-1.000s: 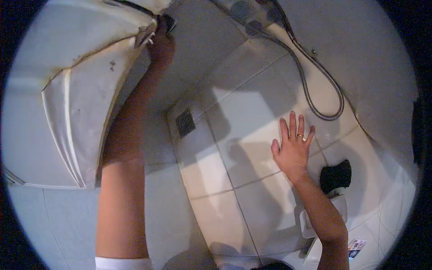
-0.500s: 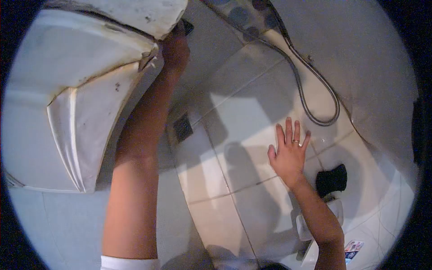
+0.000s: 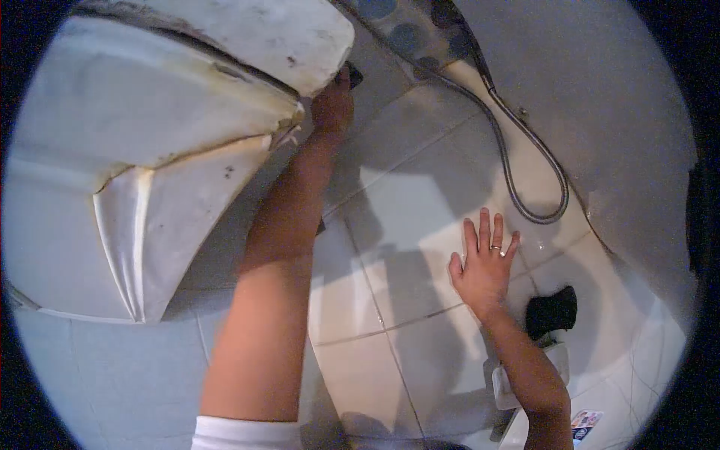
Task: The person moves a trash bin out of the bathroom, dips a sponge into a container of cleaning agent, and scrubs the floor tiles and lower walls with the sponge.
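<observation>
We reach up with our left hand [image 3: 332, 105], its fingers curled around a small dark object [image 3: 354, 73]. Only one end of the object shows past the hand, so we cannot tell its full shape. It sits just beside the rounded right corner of the upper part of a white fixture [image 3: 202, 97], whose seams are stained brown and black. Our left forearm crosses in front of the tiled surface [image 3: 420, 195], with a white sleeve [image 3: 247, 433] at the bottom.

Our right hand [image 3: 484, 271] is wide open, palm toward the tiles, fingers spread and pointing away from us. It grips nothing; a ring [image 3: 496, 250] shows on one finger. We see it near the tiled surface's right edge, below the loop of a metal shower hose [image 3: 508, 169].

Near our right wrist, to its right, is a black pad [image 3: 551, 313], just above a white dish [image 3: 556, 364] that our right forearm partly covers. A colourful label [image 3: 585, 424] shows below the dish. At the top, a piece of spotted material [image 3: 420, 34] lies behind the hose.
</observation>
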Demonstrator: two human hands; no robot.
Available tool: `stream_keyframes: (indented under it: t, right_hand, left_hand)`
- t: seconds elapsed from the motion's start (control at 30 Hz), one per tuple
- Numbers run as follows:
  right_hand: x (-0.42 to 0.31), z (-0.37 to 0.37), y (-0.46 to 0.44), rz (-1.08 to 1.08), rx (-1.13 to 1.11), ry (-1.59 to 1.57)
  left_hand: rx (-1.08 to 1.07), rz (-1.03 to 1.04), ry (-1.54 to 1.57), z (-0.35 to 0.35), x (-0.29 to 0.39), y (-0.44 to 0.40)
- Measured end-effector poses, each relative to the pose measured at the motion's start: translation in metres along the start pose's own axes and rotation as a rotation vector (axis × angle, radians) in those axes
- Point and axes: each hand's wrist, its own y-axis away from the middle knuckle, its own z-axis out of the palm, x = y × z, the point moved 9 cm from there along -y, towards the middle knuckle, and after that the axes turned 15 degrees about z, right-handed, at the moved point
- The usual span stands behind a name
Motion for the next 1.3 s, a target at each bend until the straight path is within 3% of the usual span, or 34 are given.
stream_keyframes:
  t: [0.03,0.1,0.13,0.3,0.4,0.43,0.57,0.7,0.8,0.93,1.03,1.1,1.2,1.3]
  right_hand:
    - [0.001,0.0,0.0,-0.008,0.004,0.005]
    - [0.0,-0.002,-0.001,-0.02,0.012,0.007]
    - [0.001,-0.003,0.0,-0.016,-0.005,-0.012]
    - [0.001,-0.002,-0.001,-0.005,0.016,-0.018]
    - [-0.001,0.0,-0.002,0.007,-0.011,-0.004]
    - [0.0,0.001,-0.002,0.006,-0.016,0.0]
    - [0.002,-0.002,-0.003,0.007,-0.039,-0.004]
    - [0.003,-0.005,-0.001,0.004,-0.003,-0.037]
    - [0.001,-0.002,-0.003,0.008,-0.026,-0.003]
    - [0.001,-0.003,-0.001,-0.005,-0.006,-0.008]
    - [0.0,-0.003,-0.002,-0.014,-0.005,-0.024]
    - [0.002,-0.001,0.0,-0.012,-0.015,-0.024]
    - [0.001,-0.001,-0.004,-0.011,-0.005,-0.012]
    - [0.001,0.002,-0.003,-0.004,-0.013,-0.009]
  left_hand:
    - [0.012,-0.031,0.061,0.0,0.0,0.003]
    - [-0.245,0.046,-0.195,0.01,0.014,0.027]
    - [-0.243,0.045,-0.196,0.013,0.012,0.039]
    - [-0.082,0.078,-0.236,0.029,0.008,0.04]
    - [-0.142,0.094,-0.171,0.03,0.033,-0.004]
    - [-0.024,0.189,-0.372,0.027,0.044,-0.003]
    - [0.049,0.146,-0.515,0.066,0.027,0.016]
    - [-0.309,-0.012,-0.329,0.106,0.023,0.064]
    - [-0.395,-0.001,-0.431,0.054,0.046,0.018]
    - [-0.351,-0.002,-0.428,0.058,0.051,0.016]
    - [-0.496,-0.239,-0.138,0.051,0.034,0.052]
    - [-0.259,-0.086,-0.184,0.027,0.035,0.066]
    - [-0.189,0.028,-0.347,0.043,0.031,0.029]
    - [-0.167,0.073,-0.212,0.032,0.059,-0.012]
